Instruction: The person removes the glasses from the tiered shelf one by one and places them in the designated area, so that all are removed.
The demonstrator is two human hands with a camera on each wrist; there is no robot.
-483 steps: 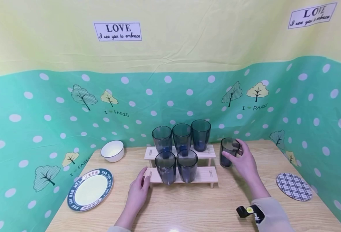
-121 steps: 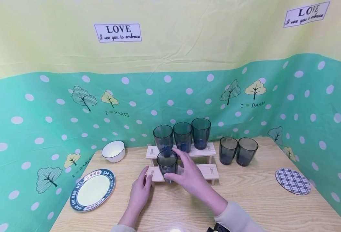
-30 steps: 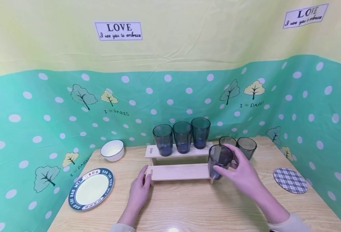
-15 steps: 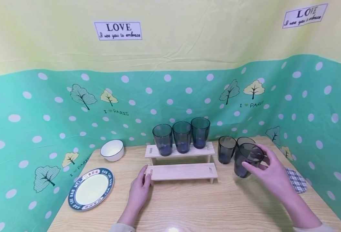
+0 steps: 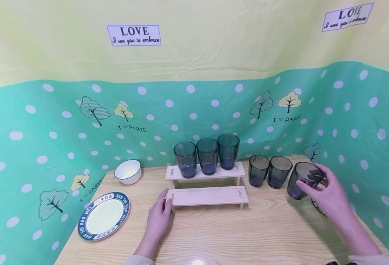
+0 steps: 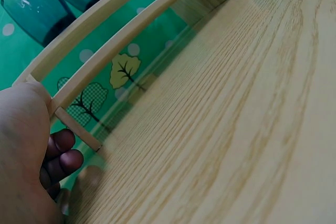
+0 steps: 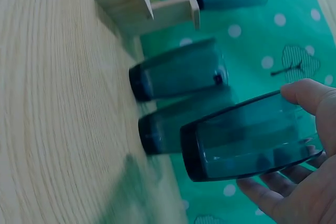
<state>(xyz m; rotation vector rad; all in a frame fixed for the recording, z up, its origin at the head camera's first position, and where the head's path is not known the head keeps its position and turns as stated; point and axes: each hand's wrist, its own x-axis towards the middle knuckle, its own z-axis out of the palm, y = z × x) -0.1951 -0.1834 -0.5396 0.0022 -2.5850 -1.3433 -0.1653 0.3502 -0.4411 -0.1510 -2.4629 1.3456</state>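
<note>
My right hand (image 5: pixel 330 193) grips a smoky dark glass (image 5: pixel 302 180) near its rim, thumb on one side and fingers on the other. In the right wrist view that glass (image 7: pixel 247 140) is held off the tabletop. Two matching glasses, one on the left (image 5: pixel 259 171) and one on the right (image 5: pixel 279 172), stand side by side just left of it. My left hand (image 5: pixel 159 219) holds the left end of the two-step wooden rack (image 5: pixel 207 197); in the left wrist view its fingers curl beside the rack's leg (image 6: pixel 79 129). Three glasses (image 5: pixel 208 157) stand in a row on the upper step.
A white bowl (image 5: pixel 128 172) sits at the back left of the wooden table (image 5: pixel 214 235). In front of it lies a plate (image 5: pixel 104 217) with a blue lettered rim. A checked round mat (image 5: pixel 317 207) is mostly hidden behind my right hand. A green dotted cloth (image 5: pixel 161 110) hangs behind.
My right hand has carried the last lower-step glass rightward, past the two on the table. Earlier, another glass went from that step to the table. The left hand has stayed put.
</note>
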